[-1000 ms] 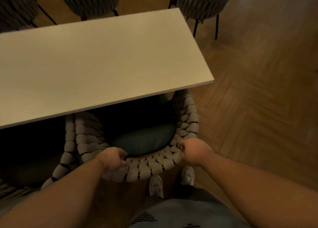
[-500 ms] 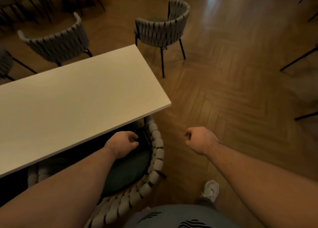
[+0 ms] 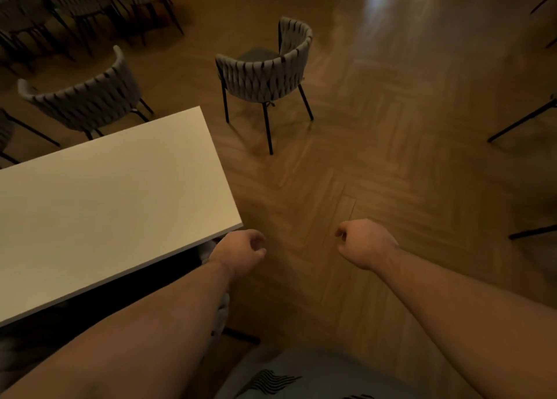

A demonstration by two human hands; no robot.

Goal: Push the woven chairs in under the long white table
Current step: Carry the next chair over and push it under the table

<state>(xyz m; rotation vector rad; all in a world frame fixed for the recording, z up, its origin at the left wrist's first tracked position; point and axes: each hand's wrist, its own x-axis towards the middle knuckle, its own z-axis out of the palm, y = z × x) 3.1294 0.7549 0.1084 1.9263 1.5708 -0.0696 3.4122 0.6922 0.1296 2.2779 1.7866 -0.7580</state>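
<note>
now the left hand and right hand hold nothing, fingers curled in. the stray woven chair stands well ahead of them, beyond the end of the white table, curved back facing the fingers; left hand lies nearer.

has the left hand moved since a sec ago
Yes. The left hand has let go of the woven chair back and shifted right, now beside the near corner of the white table, holding nothing.
</note>
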